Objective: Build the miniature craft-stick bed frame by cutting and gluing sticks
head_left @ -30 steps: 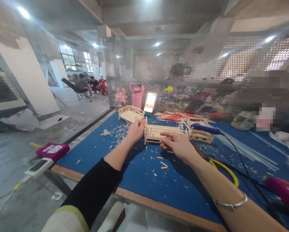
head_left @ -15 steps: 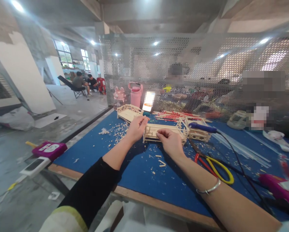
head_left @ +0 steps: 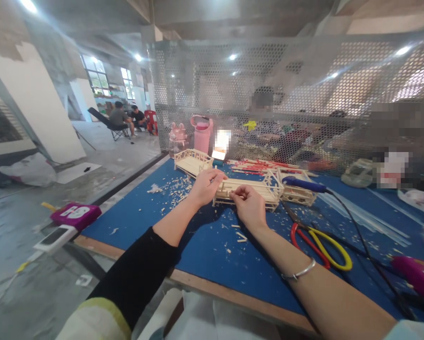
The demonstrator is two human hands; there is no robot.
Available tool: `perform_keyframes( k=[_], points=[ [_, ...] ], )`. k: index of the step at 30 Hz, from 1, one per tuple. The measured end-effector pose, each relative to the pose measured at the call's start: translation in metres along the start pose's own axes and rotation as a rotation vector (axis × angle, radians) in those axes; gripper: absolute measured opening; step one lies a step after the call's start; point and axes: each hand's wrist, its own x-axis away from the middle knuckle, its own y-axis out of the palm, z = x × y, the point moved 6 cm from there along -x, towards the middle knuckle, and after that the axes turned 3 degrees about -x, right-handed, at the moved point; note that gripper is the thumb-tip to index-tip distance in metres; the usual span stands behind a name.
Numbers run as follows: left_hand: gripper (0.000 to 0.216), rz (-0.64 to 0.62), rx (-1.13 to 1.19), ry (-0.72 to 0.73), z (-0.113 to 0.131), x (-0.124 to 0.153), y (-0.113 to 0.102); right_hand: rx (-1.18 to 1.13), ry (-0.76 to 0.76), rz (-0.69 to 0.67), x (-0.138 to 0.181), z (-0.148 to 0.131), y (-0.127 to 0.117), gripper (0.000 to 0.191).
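Note:
A small model bed of pale wooden sticks (head_left: 259, 190) rests on the blue table mat (head_left: 205, 245). My left hand (head_left: 207, 185) grips its left end, fingers curled round the corner post. My right hand (head_left: 248, 204) is closed in a pinch against the model's near side rail, holding a thin stick too small to see clearly. A bangle sits on my right wrist. Wood chips lie scattered around both hands.
Another finished stick model (head_left: 192, 162) stands at the back left, a third (head_left: 297, 191) to the right. Yellow-and-red scissors (head_left: 321, 241), a blue-handled corded tool (head_left: 304, 185), a pink glue gun (head_left: 415, 274), pink bottles (head_left: 201, 134) and a mesh screen (head_left: 304, 94) with people behind surround the work.
My right hand moved left from an open hover to pinch against the model's near rail. My left hand closed tighter on the model's left end.

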Motion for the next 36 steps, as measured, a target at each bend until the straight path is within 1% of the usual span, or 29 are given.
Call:
perform_keyframes(
  k=[7, 13, 36],
  points=[
    [0.031, -0.034, -0.054, -0.028, -0.0012, 0.0009, 0.0018, 0.050, -0.013, 0.025, 0.0006, -0.0052, -0.0028, 0.010],
    [0.033, -0.031, -0.042, -0.025, -0.0014, 0.0009, 0.0024, 0.082, -0.013, 0.032, 0.0004, -0.0040, -0.0031, 0.011],
    [0.037, -0.035, -0.032, -0.038, 0.0015, 0.0018, 0.0003, 0.073, -0.042, 0.021, 0.0001, -0.0002, -0.0026, 0.006]
  ],
)
